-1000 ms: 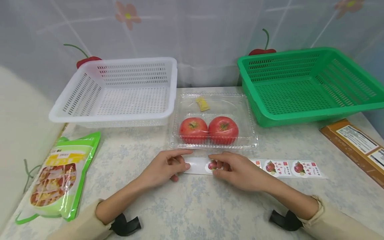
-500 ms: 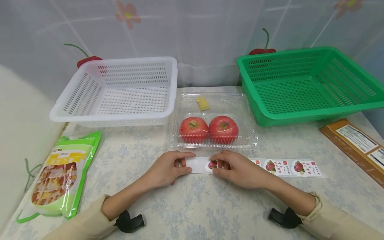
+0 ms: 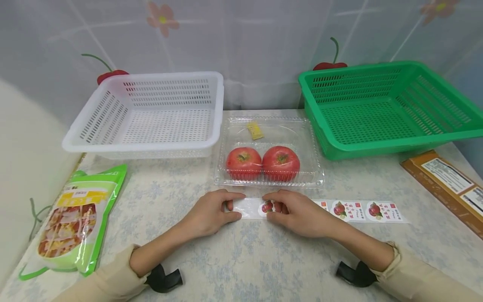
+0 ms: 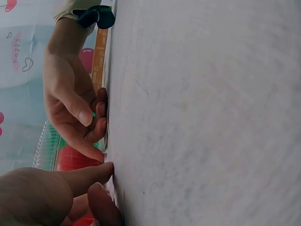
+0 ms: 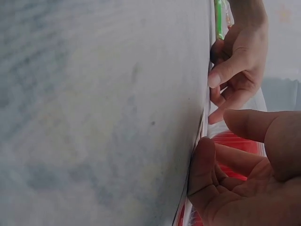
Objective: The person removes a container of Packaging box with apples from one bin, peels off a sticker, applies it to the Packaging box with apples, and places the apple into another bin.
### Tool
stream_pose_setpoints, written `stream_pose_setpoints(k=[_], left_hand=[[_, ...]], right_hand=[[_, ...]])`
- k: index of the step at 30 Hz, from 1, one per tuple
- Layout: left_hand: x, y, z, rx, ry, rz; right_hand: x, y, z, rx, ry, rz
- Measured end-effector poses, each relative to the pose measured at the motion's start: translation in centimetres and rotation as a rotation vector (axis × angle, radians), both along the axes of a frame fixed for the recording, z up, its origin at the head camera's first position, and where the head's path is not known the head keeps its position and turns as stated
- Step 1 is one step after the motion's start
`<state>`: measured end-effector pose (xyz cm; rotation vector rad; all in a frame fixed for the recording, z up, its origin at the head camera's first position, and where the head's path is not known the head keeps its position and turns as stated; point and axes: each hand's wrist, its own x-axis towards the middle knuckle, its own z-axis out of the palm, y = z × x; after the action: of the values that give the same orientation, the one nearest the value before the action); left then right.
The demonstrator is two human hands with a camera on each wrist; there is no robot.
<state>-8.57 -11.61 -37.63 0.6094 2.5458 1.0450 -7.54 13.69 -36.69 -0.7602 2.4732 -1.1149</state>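
A white strip of stickers [image 3: 249, 208] lies across the table before me. Its left part is bare backing; an apple-print sticker [image 3: 266, 207] sits by my right fingertips, and more stickers [image 3: 383, 210] continue rightward. My left hand [image 3: 209, 212] rests at the strip's left end, index finger and thumb along its two long edges. My right hand [image 3: 299, 214] lies over the middle of the strip, covering part of it, its outer fingers bent down to the surface. In the left wrist view the right thumb [image 4: 84, 116] stands off the other fingers. Neither hand grips anything visible.
Behind the strip is a clear clamshell box [image 3: 313, 174] with two red apples [image 3: 281, 163] and a yellow packet [image 3: 255, 130]. A white basket [image 3: 143, 147] and a green basket [image 3: 385, 144] flank it. A green pouch [image 3: 75, 226] lies left, a brown package [image 3: 441, 180] right.
My left hand has shifted slightly right and its fingers now lie nearer the strip's edges. The right hand and the strip have stayed almost still.
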Motion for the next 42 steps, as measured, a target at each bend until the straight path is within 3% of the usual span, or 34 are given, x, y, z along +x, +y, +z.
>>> stream_pose_setpoints(k=[42], left_hand=[[0.02, -0.02, -0.08, 0.000, 0.026, -0.004]], right_hand=[[0.13, 0.61, -0.17, -0.057, -0.025, -0.025]])
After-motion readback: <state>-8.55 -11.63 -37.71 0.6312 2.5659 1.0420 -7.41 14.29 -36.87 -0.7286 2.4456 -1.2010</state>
